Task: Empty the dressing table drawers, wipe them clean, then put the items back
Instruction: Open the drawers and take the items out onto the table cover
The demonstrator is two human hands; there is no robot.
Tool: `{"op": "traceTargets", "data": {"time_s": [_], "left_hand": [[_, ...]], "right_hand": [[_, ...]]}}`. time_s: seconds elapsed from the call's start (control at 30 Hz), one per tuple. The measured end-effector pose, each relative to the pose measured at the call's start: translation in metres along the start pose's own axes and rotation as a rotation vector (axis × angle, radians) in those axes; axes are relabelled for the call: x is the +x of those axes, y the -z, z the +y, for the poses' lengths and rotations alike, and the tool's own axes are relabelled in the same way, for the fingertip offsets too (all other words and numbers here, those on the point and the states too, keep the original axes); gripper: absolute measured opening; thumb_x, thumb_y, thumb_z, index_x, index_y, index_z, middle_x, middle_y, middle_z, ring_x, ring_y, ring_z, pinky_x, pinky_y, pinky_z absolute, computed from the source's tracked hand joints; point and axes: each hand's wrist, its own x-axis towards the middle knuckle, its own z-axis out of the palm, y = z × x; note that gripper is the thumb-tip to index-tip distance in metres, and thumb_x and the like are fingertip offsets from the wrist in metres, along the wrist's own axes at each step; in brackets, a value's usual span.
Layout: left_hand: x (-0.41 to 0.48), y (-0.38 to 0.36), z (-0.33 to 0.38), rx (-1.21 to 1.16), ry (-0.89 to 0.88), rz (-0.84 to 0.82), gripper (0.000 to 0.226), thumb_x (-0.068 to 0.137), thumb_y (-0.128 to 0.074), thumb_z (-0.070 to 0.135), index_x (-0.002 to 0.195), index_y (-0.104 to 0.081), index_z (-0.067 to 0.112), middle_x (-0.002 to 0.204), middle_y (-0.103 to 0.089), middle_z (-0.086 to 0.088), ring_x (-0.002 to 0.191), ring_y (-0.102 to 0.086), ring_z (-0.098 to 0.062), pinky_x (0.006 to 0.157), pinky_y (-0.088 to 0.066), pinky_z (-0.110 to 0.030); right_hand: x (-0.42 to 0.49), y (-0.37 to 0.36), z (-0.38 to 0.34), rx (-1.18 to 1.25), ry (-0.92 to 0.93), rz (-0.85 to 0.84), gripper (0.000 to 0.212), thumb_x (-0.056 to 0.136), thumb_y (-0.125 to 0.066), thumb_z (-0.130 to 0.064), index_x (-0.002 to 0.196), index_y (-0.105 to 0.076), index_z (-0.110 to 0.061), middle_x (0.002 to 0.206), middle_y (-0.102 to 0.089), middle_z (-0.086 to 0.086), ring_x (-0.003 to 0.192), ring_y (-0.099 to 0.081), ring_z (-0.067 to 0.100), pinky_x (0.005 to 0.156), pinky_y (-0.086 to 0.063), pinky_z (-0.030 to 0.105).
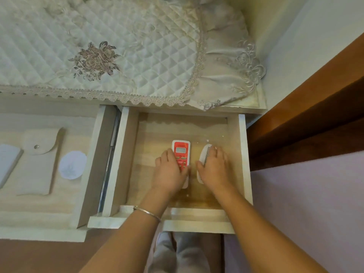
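Two drawers of the dressing table are pulled out. In the right drawer (pixel 243 154) lie a red and white remote control (pixel 181 149) and a white comb (pixel 204 154). My left hand (pixel 169 172) rests on the remote's lower half with fingers curled around it. My right hand (pixel 214 168) covers the comb's right side and grips it. The left drawer (pixel 92 154) holds a beige snap-button pouch (pixel 41 160), a round white pad (pixel 72 164) and a pale flat item (pixel 8 162) at the frame's left edge.
A quilted, lace-edged cloth (pixel 110 46) with an embroidered flower covers the table top above the drawers. A brown wooden bed frame (pixel 315 107) and a lilac sheet (pixel 307 209) lie close on the right. My legs in grey trousers (pixel 183 255) show below the drawer.
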Motion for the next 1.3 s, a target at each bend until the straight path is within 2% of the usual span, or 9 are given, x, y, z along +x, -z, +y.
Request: {"op": "traceTargets", "data": {"time_s": [0.1, 0.43, 0.53, 0.63, 0.8, 0.97, 1.1, 1.17, 1.3], "left_hand": [[0.009, -0.017, 0.004, 0.012, 0.019, 0.039, 0.087, 0.085, -0.052, 0.051, 0.144, -0.008, 0.005, 0.149, -0.021, -0.011, 0.133, -0.022, -0.026, 0.107, -0.027, -0.034], [0.004, -0.02, 0.003, -0.106, -0.017, 0.104, 0.076, 0.083, -0.06, 0.022, 0.143, -0.016, 0.007, 0.145, -0.032, -0.007, 0.127, -0.028, -0.024, 0.104, -0.03, -0.031], [-0.001, -0.006, 0.003, -0.135, -0.039, 0.141, 0.077, 0.078, -0.063, 0.021, 0.142, -0.022, 0.008, 0.141, -0.037, -0.006, 0.122, -0.03, -0.023, 0.101, -0.03, -0.029], [-0.01, 0.019, 0.005, -0.123, -0.076, 0.196, 0.08, 0.075, -0.065, 0.027, 0.142, -0.023, 0.011, 0.138, -0.039, -0.005, 0.119, -0.031, -0.021, 0.098, -0.029, -0.026], [-0.017, 0.085, 0.013, -0.184, -0.144, 0.377, 0.083, 0.069, -0.07, 0.022, 0.14, -0.03, 0.007, 0.133, -0.04, -0.01, 0.117, -0.034, -0.024, 0.094, -0.025, -0.022], [0.023, 0.163, 0.02, -0.252, -0.121, 0.502, 0.08, 0.071, -0.067, 0.03, 0.14, -0.032, 0.009, 0.13, -0.034, -0.012, 0.119, -0.035, -0.024, 0.097, -0.032, -0.027], [0.085, 0.207, 0.019, -0.232, -0.109, 0.514, 0.078, 0.073, -0.068, 0.028, 0.139, -0.032, 0.008, 0.133, -0.035, -0.012, 0.122, -0.033, -0.026, 0.102, -0.034, -0.034], [0.117, 0.217, 0.02, -0.23, -0.106, 0.487, 0.08, 0.074, -0.068, 0.029, 0.141, -0.028, 0.008, 0.134, -0.034, -0.012, 0.123, -0.033, -0.026, 0.1, -0.031, -0.03], [0.166, 0.22, 0.02, -0.225, -0.132, 0.429, 0.08, 0.076, -0.067, 0.029, 0.141, -0.026, 0.007, 0.136, -0.035, -0.014, 0.123, -0.034, -0.029, 0.1, -0.032, -0.034]], "right_hand": [[0.011, -0.011, -0.002, -0.016, -0.031, -0.056, 0.072, 0.094, -0.045, -0.037, 0.147, -0.002, -0.014, 0.157, -0.003, 0.009, 0.144, 0.0, 0.028, 0.116, -0.015, 0.04], [0.0, -0.008, 0.005, -0.073, 0.046, -0.053, 0.072, 0.095, -0.043, -0.013, 0.147, 0.006, -0.013, 0.158, 0.0, 0.008, 0.144, -0.003, 0.027, 0.116, -0.014, 0.036], [-0.004, -0.001, 0.007, 0.052, 0.045, -0.034, 0.064, 0.096, -0.041, -0.012, 0.148, -0.004, -0.017, 0.154, -0.02, 0.008, 0.139, -0.025, 0.025, 0.11, -0.03, 0.036], [-0.011, 0.014, 0.003, 0.156, 0.082, 0.03, 0.05, 0.097, -0.038, -0.013, 0.143, -0.027, -0.027, 0.13, -0.053, 0.006, 0.112, -0.054, 0.021, 0.094, -0.049, 0.036], [-0.017, 0.057, -0.03, 0.398, 0.408, 0.194, 0.036, 0.092, -0.05, -0.007, 0.126, -0.056, -0.019, 0.115, -0.065, 0.003, 0.098, -0.061, 0.015, 0.084, -0.044, 0.02], [0.015, 0.118, -0.1, 0.94, 0.281, 0.243, 0.032, 0.09, -0.052, -0.005, 0.121, -0.057, -0.015, 0.104, -0.062, -0.003, 0.092, -0.061, 0.005, 0.084, -0.049, 0.017], [0.068, 0.14, -0.153, 0.995, 0.181, 0.286, 0.029, 0.093, -0.047, -0.006, 0.119, -0.054, -0.017, 0.097, -0.058, -0.006, 0.084, -0.057, 0.003, 0.061, -0.044, 0.0], [0.095, 0.144, -0.172, 0.971, 0.137, 0.321, 0.028, 0.093, -0.045, -0.006, 0.118, -0.055, -0.016, 0.101, -0.059, -0.002, 0.088, -0.058, 0.009, 0.06, -0.045, 0.004], [0.133, 0.141, -0.193, 0.867, 0.051, 0.362, 0.03, 0.093, -0.043, -0.007, 0.119, -0.056, -0.014, 0.115, -0.062, 0.004, 0.103, -0.059, 0.017, 0.087, -0.049, 0.027]]}}
